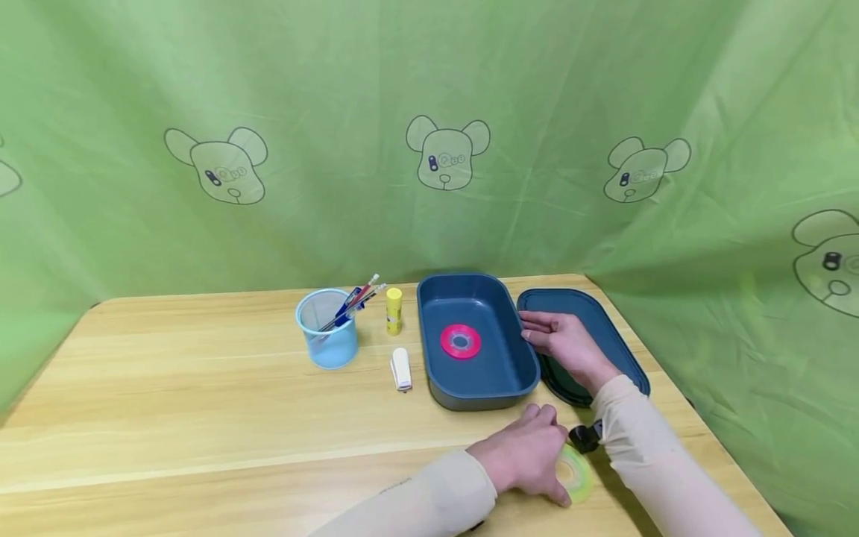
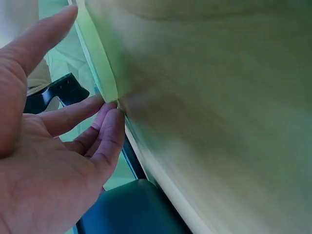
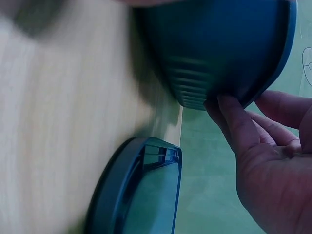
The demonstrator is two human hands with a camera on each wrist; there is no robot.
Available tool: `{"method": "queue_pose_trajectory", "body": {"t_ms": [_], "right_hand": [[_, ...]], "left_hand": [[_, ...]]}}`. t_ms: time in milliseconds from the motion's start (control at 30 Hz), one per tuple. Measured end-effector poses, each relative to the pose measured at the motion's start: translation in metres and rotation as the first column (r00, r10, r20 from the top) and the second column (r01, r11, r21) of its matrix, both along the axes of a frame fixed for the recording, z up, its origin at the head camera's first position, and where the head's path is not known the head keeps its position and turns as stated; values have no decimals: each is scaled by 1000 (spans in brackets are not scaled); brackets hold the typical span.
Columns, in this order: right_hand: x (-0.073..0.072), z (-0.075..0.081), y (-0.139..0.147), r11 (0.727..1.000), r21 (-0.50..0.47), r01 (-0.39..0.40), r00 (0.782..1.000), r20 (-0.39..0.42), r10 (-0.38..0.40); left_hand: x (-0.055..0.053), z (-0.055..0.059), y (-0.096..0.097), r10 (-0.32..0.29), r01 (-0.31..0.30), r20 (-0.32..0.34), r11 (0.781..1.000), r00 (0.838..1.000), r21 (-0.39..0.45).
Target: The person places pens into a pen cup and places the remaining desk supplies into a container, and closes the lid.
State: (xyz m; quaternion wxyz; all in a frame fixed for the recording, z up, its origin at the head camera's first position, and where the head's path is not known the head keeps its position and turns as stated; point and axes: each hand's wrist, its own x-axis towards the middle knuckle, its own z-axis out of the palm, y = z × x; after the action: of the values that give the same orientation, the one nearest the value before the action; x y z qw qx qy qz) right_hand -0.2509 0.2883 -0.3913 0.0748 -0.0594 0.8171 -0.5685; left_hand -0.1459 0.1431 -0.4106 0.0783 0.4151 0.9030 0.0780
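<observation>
The person's left hand [image 1: 526, 453] is spreading its thumb and bent fingers around the edge of a translucent yellow-green plastic ring-shaped roll [image 1: 582, 477], gripping it at the near right part of the pale wooden worktop [image 1: 201, 418]. The right hand [image 1: 567, 344] is holding its fingers mostly straight, the fingertips touching the right side of a dark blue rectangular box with rounded corners [image 1: 486, 377], near the rim; it is not wrapping around the box.

Inside the open box, a bright pink ring-shaped roll with a clear centre [image 1: 472, 339] is lying flat on the floor. A matching dark blue rectangular lid [image 1: 611, 335] is resting on the worktop just right of the box, partly below the right hand.

To the left of the box, a small white stapler-like object [image 1: 400, 365] is lying near a yellow cylindrical glue stick [image 1: 394, 317], which is standing upright. Farther left, a light blue round cup [image 1: 333, 352] is holding pencils [image 1: 362, 294] that are leaning rightward. A green fabric curtain printed with bear heads [image 1: 335, 89] is hanging behind everything.
</observation>
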Motion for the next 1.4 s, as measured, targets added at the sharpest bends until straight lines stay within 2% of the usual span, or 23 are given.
{"method": "queue_pose_trajectory", "body": {"t_ms": [267,633,1067,1233,1400], "right_hand": [[0,1,-1,1000,-2,-3,1000,7,3],[0,2,0,1000,-13,-12,1000,-2,12],[1,1,0,1000,0,-13,1000,5,13],[2,1,0,1000,3,-20,1000,1,20],[2,2,0,1000,21,-23,1000,-5,23]], "left_hand": [[2,-3,3,38,-38,-8,999,999,-30],[2,1,-1,24,-25,-22,995,999,-94],[6,2,-6,11,-13,-23,996,1000,-84],[8,9,-14,34,-34,-4,997,999,-69],[7,20,-28,17,-16,43,1000,999,-16]]}}
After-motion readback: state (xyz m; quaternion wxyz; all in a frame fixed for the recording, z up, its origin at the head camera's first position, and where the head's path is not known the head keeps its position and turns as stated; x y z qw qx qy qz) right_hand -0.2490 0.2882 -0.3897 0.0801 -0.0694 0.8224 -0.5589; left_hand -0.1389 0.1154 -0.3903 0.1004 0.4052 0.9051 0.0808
